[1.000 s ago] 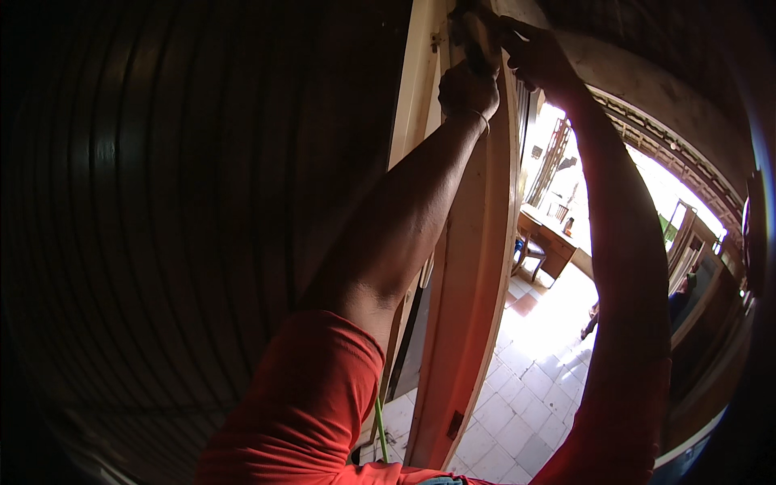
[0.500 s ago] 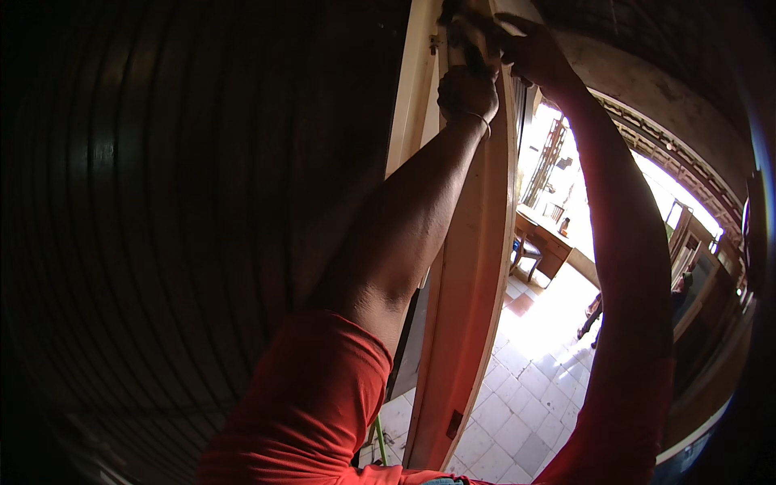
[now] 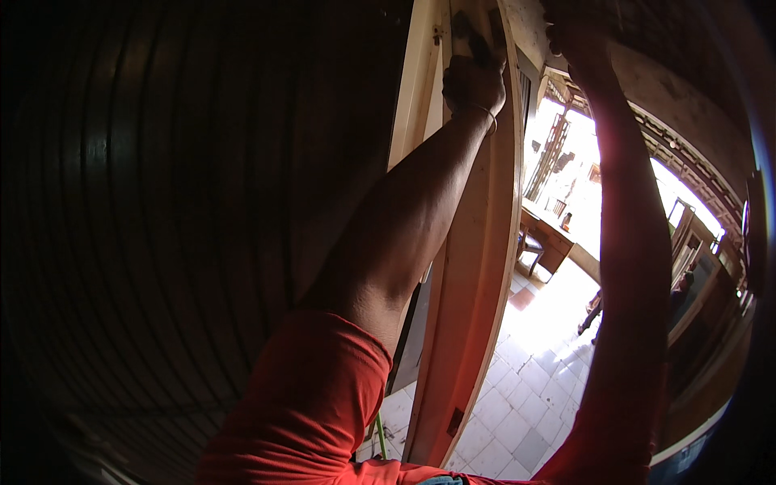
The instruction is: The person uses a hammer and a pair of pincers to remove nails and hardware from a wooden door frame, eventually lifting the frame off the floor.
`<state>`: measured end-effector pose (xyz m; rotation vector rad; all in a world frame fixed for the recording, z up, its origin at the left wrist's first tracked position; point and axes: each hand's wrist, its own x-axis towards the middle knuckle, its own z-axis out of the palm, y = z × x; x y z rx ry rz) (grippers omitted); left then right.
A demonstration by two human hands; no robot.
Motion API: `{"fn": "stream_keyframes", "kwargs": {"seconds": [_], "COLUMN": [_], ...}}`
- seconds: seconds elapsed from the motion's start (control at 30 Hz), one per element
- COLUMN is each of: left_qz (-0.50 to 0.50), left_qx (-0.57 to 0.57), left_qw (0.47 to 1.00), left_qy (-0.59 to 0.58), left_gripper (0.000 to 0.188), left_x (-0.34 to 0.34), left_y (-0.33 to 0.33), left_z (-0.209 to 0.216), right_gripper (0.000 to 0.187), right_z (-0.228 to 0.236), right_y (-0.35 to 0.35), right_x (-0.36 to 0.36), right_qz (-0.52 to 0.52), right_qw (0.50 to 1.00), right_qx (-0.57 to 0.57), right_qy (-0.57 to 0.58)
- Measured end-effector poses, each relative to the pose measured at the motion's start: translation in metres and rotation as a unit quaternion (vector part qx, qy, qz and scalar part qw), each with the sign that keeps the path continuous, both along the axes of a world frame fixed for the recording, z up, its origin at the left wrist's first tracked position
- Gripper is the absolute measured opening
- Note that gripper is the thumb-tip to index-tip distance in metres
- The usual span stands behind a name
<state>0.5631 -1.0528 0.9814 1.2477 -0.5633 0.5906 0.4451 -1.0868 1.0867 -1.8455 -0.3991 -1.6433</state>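
My left hand (image 3: 475, 86) is raised near the top of a pale wooden door frame (image 3: 477, 218), its fingers closed. A dark, elongated tool (image 3: 471, 36) sticks up from it against the wood; shadow hides what kind it is. My right hand (image 3: 584, 47) is up higher and to the right, apart from the frame, beside the top of the wall. It lies in deep shadow, so its fingers and anything in them are hard to make out.
A dark ribbed panel (image 3: 162, 210) fills the left side. Past the frame, a bright tiled floor (image 3: 517, 404) leads to a wooden desk (image 3: 550, 242) with a chair (image 3: 529, 246). Framed panels (image 3: 699, 283) lean at the right. A small latch (image 3: 437, 34) sits on the frame's edge.
My right hand has moved away from the tool and the frame, up and to the right. My left hand stays closed on the tool, shifted slightly up and right.
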Motion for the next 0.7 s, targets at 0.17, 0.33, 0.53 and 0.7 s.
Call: {"fn": "stream_keyframes", "kwargs": {"seconds": [0.17,0.33,0.53,0.7], "left_qz": [0.061,-0.031,0.032,-0.007], "left_qx": [-0.018,0.016,-0.029,-0.006], "left_qw": [0.998,0.999,0.999,1.0], "left_qy": [0.0,-0.021,0.022,0.002], "left_gripper": [0.053,0.059,0.059,0.062], "left_x": [0.002,0.0,0.002,0.004], "left_y": [-0.002,0.005,-0.002,-0.001], "left_z": [0.004,0.003,0.006,0.003], "right_gripper": [0.047,0.045,0.044,0.047], "right_z": [-0.014,0.006,-0.003,0.008], "right_y": [-0.019,-0.009,-0.023,-0.044], "right_x": [0.015,-0.002,0.02,0.038], "right_qz": [-0.111,-0.163,-0.257,-0.103], "right_qw": [0.944,0.967,0.897,0.953], "right_qx": [-0.167,-0.051,-0.301,-0.232], "right_qy": [0.264,0.188,0.197,0.169]}}
